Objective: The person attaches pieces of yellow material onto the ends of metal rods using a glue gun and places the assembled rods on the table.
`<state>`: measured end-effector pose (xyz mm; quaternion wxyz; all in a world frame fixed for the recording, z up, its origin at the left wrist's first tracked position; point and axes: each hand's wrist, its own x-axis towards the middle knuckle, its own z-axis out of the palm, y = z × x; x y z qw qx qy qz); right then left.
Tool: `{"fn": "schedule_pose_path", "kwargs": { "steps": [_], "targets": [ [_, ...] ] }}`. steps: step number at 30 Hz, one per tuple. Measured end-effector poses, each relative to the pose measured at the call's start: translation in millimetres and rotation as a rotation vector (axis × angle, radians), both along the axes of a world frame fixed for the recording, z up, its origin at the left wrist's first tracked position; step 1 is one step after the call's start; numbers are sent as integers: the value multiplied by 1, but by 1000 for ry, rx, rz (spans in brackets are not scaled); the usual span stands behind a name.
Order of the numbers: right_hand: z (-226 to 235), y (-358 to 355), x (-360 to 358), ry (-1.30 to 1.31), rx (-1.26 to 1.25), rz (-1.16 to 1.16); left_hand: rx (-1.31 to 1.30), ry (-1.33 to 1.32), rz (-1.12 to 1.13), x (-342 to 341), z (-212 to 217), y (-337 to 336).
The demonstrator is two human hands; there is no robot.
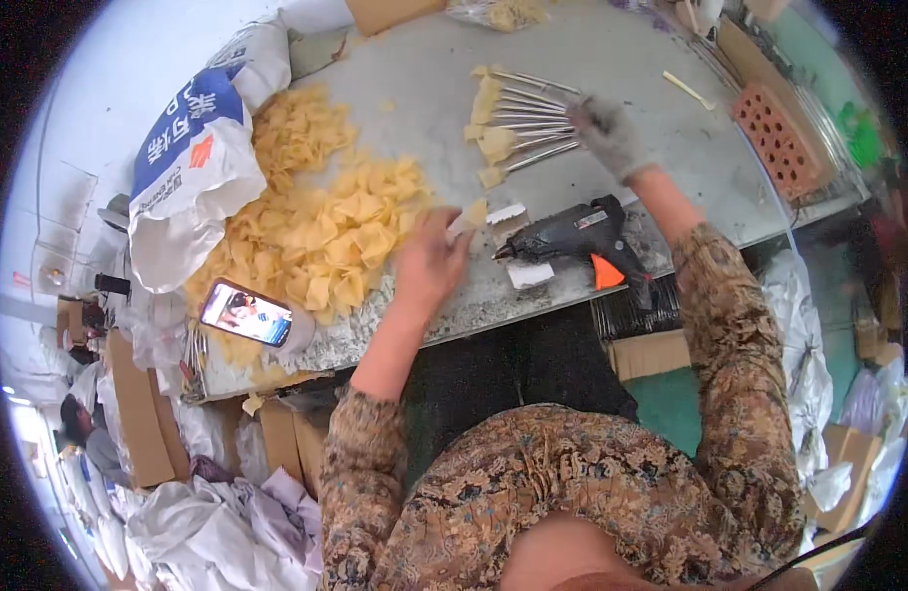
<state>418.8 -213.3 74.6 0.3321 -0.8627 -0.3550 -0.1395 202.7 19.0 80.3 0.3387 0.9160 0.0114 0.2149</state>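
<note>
Head view: the person's bare left hand [432, 261] and gloved right hand [609, 136] are well apart. The left is at a yellow petal-like piece [477, 212], the right at the ends of yellow-tipped metal rods [535, 125]; whether either grips cannot be told. Left of the left hand, a white-and-blue sack [193, 177] bears large printed characters and an orange mark; nearer its wrist, a phone [245, 312] is lit. Below the right hand, a black glue gun [572, 241] carries a small pale label.

bright, soft light, with fisheye bending toward black corners.
</note>
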Motion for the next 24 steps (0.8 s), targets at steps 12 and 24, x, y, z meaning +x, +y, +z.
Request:
{"fn": "schedule_pose_path", "kwargs": {
  "steps": [12,24],
  "targets": [
    [-100,-129,-26,475,786,-337,133,166,-417,53,-43,21],
    [-103,-131,-6,426,596,-385,292,98,-72,-7,-26,23]
  ]
}}
